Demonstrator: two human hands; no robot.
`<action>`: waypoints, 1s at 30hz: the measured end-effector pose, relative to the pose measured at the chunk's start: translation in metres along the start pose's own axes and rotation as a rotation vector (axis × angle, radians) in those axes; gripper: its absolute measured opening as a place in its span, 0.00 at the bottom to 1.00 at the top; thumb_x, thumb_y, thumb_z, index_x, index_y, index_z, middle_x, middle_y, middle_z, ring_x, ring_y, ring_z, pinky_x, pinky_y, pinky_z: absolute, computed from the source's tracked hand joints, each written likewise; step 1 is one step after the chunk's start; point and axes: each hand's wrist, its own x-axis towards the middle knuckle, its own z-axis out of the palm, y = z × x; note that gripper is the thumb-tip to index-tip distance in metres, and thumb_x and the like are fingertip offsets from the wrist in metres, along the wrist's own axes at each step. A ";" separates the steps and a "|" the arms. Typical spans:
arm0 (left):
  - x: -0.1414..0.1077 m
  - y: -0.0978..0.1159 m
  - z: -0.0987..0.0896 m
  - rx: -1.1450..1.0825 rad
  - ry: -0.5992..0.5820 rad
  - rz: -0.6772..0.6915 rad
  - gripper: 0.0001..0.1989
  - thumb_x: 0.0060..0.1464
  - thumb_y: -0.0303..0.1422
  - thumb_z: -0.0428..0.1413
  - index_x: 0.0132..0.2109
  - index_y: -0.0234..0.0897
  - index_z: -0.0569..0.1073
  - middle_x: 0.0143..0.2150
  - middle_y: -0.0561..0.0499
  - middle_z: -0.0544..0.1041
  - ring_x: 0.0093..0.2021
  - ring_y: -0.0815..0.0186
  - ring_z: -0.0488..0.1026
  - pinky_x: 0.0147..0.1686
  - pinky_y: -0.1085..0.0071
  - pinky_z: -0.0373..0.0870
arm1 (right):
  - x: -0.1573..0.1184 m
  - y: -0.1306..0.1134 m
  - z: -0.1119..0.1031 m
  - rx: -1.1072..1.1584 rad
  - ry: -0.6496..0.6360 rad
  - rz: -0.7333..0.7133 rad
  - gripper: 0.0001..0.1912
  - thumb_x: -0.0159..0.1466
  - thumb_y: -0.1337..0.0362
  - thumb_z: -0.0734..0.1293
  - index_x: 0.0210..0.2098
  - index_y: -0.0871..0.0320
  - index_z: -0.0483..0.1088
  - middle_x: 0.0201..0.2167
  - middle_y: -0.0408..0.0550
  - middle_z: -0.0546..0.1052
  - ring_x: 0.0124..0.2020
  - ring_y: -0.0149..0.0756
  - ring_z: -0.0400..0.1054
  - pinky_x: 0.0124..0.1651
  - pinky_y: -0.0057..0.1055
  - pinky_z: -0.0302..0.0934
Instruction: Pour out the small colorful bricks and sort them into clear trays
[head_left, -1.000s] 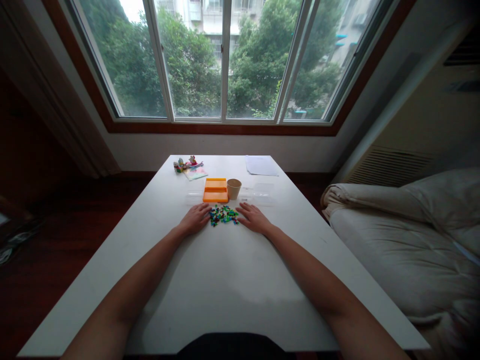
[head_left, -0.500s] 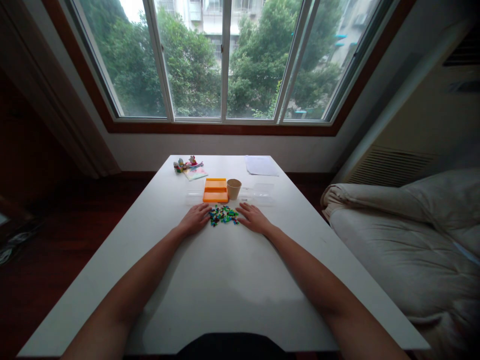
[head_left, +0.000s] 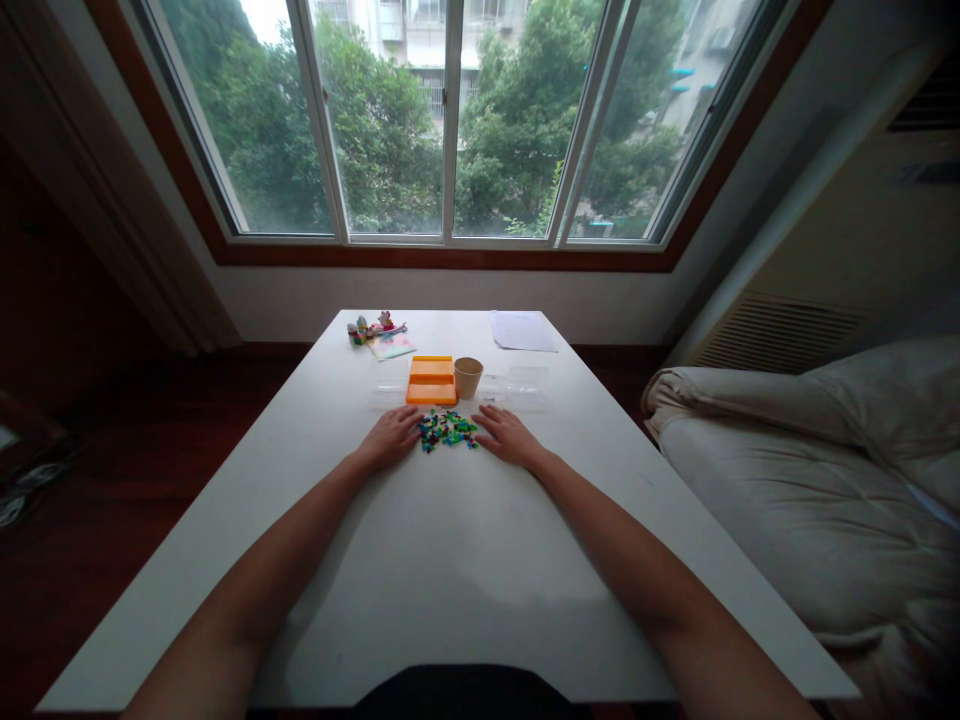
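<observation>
Fingers [head_left: 495, 413] loosely spread, left hand [head_left: 390, 437] and right hand [head_left: 512, 436] flank colored pieces [head_left: 448, 429] on table [head_left: 450, 560]; tray [head_left: 431, 392], cup [head_left: 469, 379] just beyond.

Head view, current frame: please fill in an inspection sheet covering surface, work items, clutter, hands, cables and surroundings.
Surface: white table, a faint shadow along the left forearm.
Work items: pile of small coloured pieces; beyond it, orange tray with brown cup upright at its right; clear plastic containers either side.
Clutter: small figures, patterned sheet, white paper at the far end.
Hands: left hand and right hand open, palms down, flanking the pile; contact unclear.
Cables: possibly pale coils on the floor, left; too dim to confirm.
Surroundings: window ahead, cushioned furniture right.
</observation>
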 end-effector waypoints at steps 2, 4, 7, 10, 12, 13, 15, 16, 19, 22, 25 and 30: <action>0.000 0.001 -0.001 0.000 -0.001 -0.003 0.24 0.66 0.43 0.48 0.66 0.44 0.67 0.69 0.45 0.65 0.69 0.54 0.60 0.68 0.54 0.58 | 0.000 0.000 0.000 0.000 0.003 0.002 0.31 0.70 0.43 0.57 0.68 0.48 0.61 0.71 0.49 0.57 0.72 0.51 0.49 0.72 0.52 0.46; 0.000 0.001 -0.001 0.004 -0.006 -0.005 0.24 0.66 0.43 0.47 0.66 0.44 0.67 0.69 0.46 0.65 0.69 0.55 0.60 0.68 0.54 0.57 | 0.000 0.000 0.000 -0.001 0.004 0.003 0.31 0.70 0.43 0.57 0.68 0.48 0.62 0.71 0.49 0.57 0.72 0.51 0.49 0.72 0.52 0.46; 0.000 0.002 -0.001 0.010 -0.010 -0.010 0.25 0.66 0.43 0.47 0.66 0.43 0.67 0.69 0.45 0.64 0.69 0.54 0.59 0.68 0.54 0.57 | 0.000 0.000 0.001 -0.004 0.009 0.000 0.31 0.70 0.43 0.57 0.68 0.48 0.62 0.71 0.50 0.57 0.72 0.51 0.50 0.72 0.52 0.46; 0.000 0.002 -0.001 0.009 -0.009 -0.012 0.25 0.66 0.43 0.47 0.66 0.43 0.67 0.69 0.45 0.65 0.69 0.55 0.60 0.68 0.54 0.57 | 0.001 0.002 0.003 -0.003 0.024 -0.011 0.31 0.70 0.43 0.57 0.67 0.49 0.62 0.71 0.50 0.57 0.71 0.51 0.50 0.71 0.52 0.47; 0.000 0.002 -0.002 0.006 -0.009 -0.008 0.24 0.66 0.42 0.48 0.65 0.43 0.67 0.69 0.45 0.65 0.69 0.55 0.60 0.68 0.54 0.57 | 0.001 0.003 0.004 0.001 0.038 -0.022 0.31 0.70 0.43 0.58 0.67 0.49 0.63 0.71 0.50 0.58 0.71 0.51 0.51 0.71 0.52 0.48; 0.000 0.002 -0.002 0.006 -0.010 -0.005 0.24 0.66 0.42 0.48 0.65 0.43 0.67 0.69 0.46 0.65 0.69 0.55 0.60 0.68 0.54 0.57 | 0.001 0.003 0.005 0.004 0.046 -0.027 0.30 0.70 0.44 0.58 0.67 0.49 0.63 0.70 0.50 0.58 0.71 0.52 0.51 0.71 0.52 0.48; 0.000 0.002 -0.002 0.008 -0.006 -0.002 0.24 0.66 0.42 0.48 0.65 0.43 0.68 0.69 0.46 0.65 0.69 0.55 0.60 0.68 0.54 0.57 | 0.001 0.004 0.006 0.011 0.060 -0.034 0.30 0.70 0.44 0.59 0.66 0.49 0.64 0.70 0.51 0.59 0.71 0.52 0.52 0.70 0.53 0.49; 0.000 0.002 -0.002 0.008 -0.002 -0.001 0.24 0.66 0.42 0.48 0.65 0.43 0.68 0.69 0.45 0.65 0.69 0.55 0.60 0.68 0.54 0.58 | 0.001 0.005 0.006 0.014 0.065 -0.036 0.30 0.70 0.44 0.59 0.66 0.49 0.64 0.70 0.51 0.59 0.71 0.52 0.52 0.70 0.53 0.50; 0.000 0.001 -0.001 0.005 0.009 0.000 0.24 0.66 0.43 0.48 0.65 0.43 0.68 0.68 0.45 0.65 0.68 0.55 0.60 0.68 0.54 0.58 | 0.001 0.005 0.006 0.016 0.069 -0.039 0.30 0.70 0.44 0.59 0.66 0.49 0.64 0.70 0.51 0.60 0.70 0.52 0.52 0.70 0.53 0.50; 0.000 0.000 0.000 0.002 0.016 0.003 0.24 0.66 0.42 0.48 0.65 0.43 0.68 0.68 0.45 0.65 0.68 0.54 0.61 0.68 0.53 0.58 | 0.001 0.005 0.006 0.015 0.070 -0.041 0.30 0.70 0.44 0.59 0.66 0.49 0.64 0.70 0.51 0.60 0.70 0.52 0.52 0.70 0.53 0.50; 0.001 -0.001 0.001 -0.001 0.021 0.006 0.24 0.65 0.42 0.49 0.65 0.43 0.69 0.68 0.45 0.66 0.68 0.54 0.61 0.68 0.53 0.58 | 0.002 0.006 0.006 0.014 0.072 -0.045 0.30 0.70 0.44 0.59 0.66 0.49 0.64 0.70 0.51 0.60 0.70 0.53 0.53 0.70 0.54 0.50; 0.001 -0.002 0.002 0.002 0.019 0.010 0.24 0.65 0.42 0.49 0.65 0.43 0.68 0.68 0.45 0.65 0.68 0.54 0.61 0.68 0.53 0.58 | 0.002 0.006 0.007 0.011 0.076 -0.044 0.30 0.70 0.44 0.59 0.66 0.49 0.65 0.69 0.52 0.60 0.70 0.52 0.53 0.70 0.53 0.50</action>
